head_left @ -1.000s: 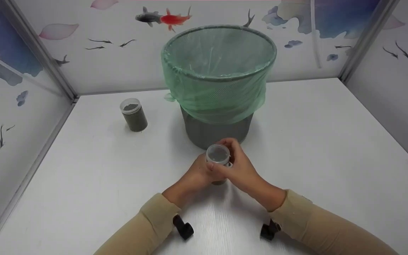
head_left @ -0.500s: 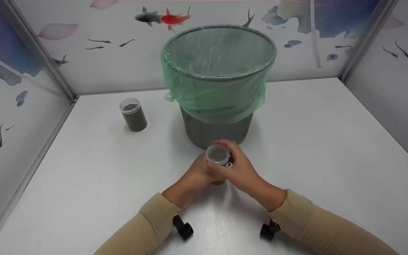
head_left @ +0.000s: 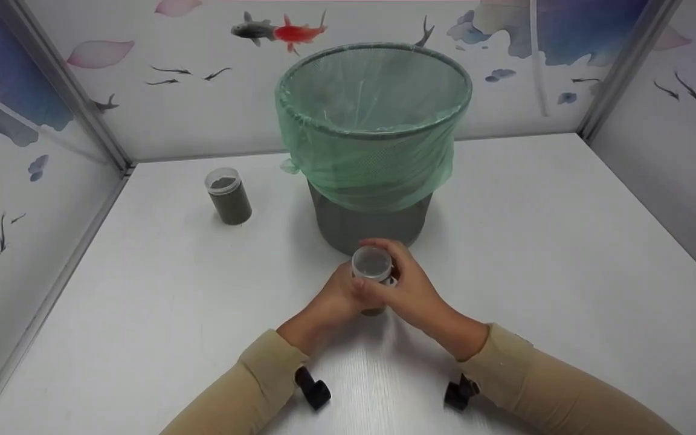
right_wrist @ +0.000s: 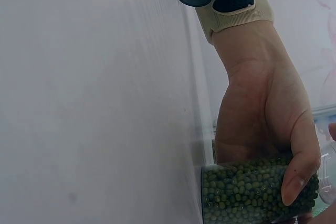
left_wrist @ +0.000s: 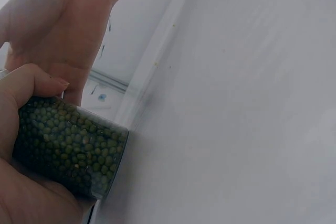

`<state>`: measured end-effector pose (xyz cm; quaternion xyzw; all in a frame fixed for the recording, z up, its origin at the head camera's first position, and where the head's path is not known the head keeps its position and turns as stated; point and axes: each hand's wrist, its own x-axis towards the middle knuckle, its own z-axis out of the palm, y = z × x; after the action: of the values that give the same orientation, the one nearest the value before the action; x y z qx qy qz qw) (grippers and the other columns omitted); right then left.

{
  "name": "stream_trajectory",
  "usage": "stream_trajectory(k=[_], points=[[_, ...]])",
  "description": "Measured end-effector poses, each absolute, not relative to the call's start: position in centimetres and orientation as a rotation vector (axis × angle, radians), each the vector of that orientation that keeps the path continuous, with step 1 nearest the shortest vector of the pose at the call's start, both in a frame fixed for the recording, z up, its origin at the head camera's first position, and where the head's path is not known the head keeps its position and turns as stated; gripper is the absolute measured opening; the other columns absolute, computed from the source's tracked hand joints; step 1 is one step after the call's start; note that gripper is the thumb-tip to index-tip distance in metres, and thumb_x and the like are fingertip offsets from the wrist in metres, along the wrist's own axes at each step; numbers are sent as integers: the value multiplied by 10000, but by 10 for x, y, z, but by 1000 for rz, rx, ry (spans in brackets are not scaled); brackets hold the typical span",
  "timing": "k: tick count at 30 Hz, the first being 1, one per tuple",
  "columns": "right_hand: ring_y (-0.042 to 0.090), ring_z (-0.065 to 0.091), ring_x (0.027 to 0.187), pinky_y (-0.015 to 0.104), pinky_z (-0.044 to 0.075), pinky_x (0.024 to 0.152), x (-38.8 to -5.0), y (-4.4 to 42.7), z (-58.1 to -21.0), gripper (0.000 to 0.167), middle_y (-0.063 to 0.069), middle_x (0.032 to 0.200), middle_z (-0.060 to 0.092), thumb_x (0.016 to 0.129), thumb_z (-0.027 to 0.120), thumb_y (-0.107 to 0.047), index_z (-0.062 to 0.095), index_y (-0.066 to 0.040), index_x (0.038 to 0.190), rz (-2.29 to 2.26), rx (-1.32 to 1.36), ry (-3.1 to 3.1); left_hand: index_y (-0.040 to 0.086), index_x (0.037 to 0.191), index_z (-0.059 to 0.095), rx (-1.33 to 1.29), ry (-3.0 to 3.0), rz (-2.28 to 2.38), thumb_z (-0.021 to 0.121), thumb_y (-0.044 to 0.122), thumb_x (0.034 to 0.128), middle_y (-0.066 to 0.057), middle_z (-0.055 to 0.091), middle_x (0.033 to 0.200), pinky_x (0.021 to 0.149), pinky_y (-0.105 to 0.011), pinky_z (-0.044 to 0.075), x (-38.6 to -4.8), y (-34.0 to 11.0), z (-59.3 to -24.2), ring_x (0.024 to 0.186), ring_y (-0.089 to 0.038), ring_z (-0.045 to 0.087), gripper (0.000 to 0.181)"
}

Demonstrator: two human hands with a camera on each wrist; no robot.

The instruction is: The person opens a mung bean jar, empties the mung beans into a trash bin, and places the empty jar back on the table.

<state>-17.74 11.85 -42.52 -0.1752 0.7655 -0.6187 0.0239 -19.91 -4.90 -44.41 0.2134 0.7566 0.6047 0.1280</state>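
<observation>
A clear plastic jar of mung beans [left_wrist: 73,145] is held between both hands near the middle of the table, in front of the bin. My left hand [head_left: 342,296] wraps round its body; in the right wrist view the left thumb [right_wrist: 296,182] lies along the beans. Around the jar's clear top [head_left: 372,263] curls my right hand [head_left: 405,281], thumb on the near side and fingers over the far side. Whether that top is a separate lid is hard to tell. A second similar jar [head_left: 230,199], with dark green contents, stands upright at the back left.
A dark mesh bin [head_left: 372,223] lined with a green plastic bag [head_left: 378,175] stands behind the hands. The white table [head_left: 142,302] is bounded by printed panels [head_left: 191,109] at the back and sides. Black wrist cameras [head_left: 315,393] hang beneath both sleeves.
The right hand's fingers have shifted left round the far side of the jar's top since one second ago. The jar, the left hand and the second jar stay put.
</observation>
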Motion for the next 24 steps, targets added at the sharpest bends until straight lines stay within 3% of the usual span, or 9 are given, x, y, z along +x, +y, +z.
stream_trajectory(k=[7,14,24], points=[[261,522,1383,528,385,1162,-178,119,-426,740,103,1532,526,923,840,-192,450,-124,1548,-1942,-514,2336,12,1368,620,581,2209,1769,806,57,828,-53,676,1248,909,-309,518,-200,-48,-446,1057,-146,607,572],[263,539,1343,494,385,1153,-177,119,-424,683,101,1429,562,907,847,-181,433,-95,1443,-1973,-433,2300,16,1376,594,596,2143,1774,794,117,855,-57,650,1250,859,-295,515,-200,-50,-446,1041,-174,595,568],[265,551,1324,496,388,1152,-177,118,-423,654,114,1392,575,908,844,-173,447,-87,1420,-1974,-441,2303,8,1395,593,596,2129,1786,792,113,858,-72,651,1272,868,-296,519,-199,-50,-445,1054,-176,600,582]])
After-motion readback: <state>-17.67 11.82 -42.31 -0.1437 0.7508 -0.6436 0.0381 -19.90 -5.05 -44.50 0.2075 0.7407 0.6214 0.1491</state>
